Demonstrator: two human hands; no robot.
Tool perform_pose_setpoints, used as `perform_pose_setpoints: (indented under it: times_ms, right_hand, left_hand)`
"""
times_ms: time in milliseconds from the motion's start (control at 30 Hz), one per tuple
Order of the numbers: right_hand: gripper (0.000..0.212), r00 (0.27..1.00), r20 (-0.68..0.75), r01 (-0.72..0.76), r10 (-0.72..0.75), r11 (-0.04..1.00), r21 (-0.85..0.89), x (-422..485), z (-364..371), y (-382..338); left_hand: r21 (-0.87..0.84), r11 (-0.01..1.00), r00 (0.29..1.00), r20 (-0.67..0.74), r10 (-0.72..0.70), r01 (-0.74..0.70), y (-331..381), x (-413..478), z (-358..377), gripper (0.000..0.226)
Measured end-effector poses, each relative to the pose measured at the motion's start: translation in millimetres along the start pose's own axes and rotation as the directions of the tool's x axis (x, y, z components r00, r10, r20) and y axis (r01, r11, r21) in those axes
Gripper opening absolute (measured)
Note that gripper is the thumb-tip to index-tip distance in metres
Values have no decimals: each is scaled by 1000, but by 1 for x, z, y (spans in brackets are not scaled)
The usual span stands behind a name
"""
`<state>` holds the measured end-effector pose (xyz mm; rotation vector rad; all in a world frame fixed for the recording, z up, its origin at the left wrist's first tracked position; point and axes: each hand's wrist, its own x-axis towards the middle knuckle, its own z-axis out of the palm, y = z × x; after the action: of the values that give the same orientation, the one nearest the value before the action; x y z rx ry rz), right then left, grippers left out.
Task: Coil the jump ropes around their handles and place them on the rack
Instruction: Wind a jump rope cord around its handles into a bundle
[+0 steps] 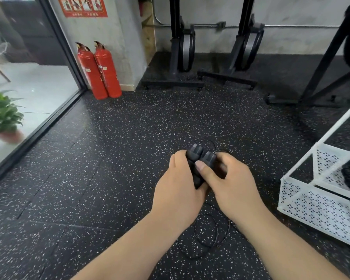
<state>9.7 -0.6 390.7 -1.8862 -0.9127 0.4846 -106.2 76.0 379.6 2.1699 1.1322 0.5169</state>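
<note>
Over speckled floor (129,138), each grip, left hand (178,186), right hand (230,184), curls round handles (200,154); poster (82,6) unreadable.

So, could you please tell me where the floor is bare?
Speckled black rubber floor is bare between the two red fire extinguishers and the left hand, which grips black plastic handles. Crowded: thin black rope loops below the right hand, and the white perforated metal rack.

Both hands meet over the speckled floor (129,138): the left hand (177,184) and right hand (228,184) grip two black jump rope handles (200,156) side by side. Thin black rope (205,233) loops below. A white perforated rack (315,209) stands at right.
</note>
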Motion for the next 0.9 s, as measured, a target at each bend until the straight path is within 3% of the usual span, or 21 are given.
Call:
perform_pose_setpoints:
  times_ms: [100, 200, 267, 367, 400, 467, 567, 767, 900]
  right_hand:
    - [23, 999, 49, 29, -20, 978, -207, 1, -11, -4]
    - [4, 996, -23, 73, -90, 909, -411, 3, -26, -2]
    - [27, 982, -23, 144, -185, 833, -534, 3, -31, 2]
    - [66, 953, 212, 301, -215, 705, -642, 2, -30, 9]
    - [68, 943, 282, 323, -177, 690, -648, 0, -29, 12]
    - [49, 935, 349, 294, -65, 692, -659, -4, -26, 12]
    - [29, 942, 336, 269, -22, 648, -712, -10, -25, 11]
    - [31, 955, 286, 269, -82, 646, -714, -11, -28, 3]
    - [18, 933, 342, 303, -112, 756, -580, -1, -43, 10]
  left_hand:
    - [100, 993, 998, 35, 53, -57, -5, 5, -4, 53]
    - [241, 964, 994, 25, 109, -111, -15, 13, -16, 49]
    - [269, 951, 988, 57, 143, -153, -21, 17, -24, 49]
    - [290, 891, 929, 236, 287, -349, -22, 16, -28, 53]
    - [301, 859, 897, 293, 330, -414, -21, 14, -26, 55]
    - [352, 800, 864, 331, 380, -486, -20, 10, -21, 59]
    - [434, 782, 892, 280, 354, -446, -19, 4, -13, 59]
    - [488, 833, 963, 67, 259, -258, -1, -9, 0, 46]
    - [473, 854, 972, 26, 234, -219, 2, -5, -3, 36]
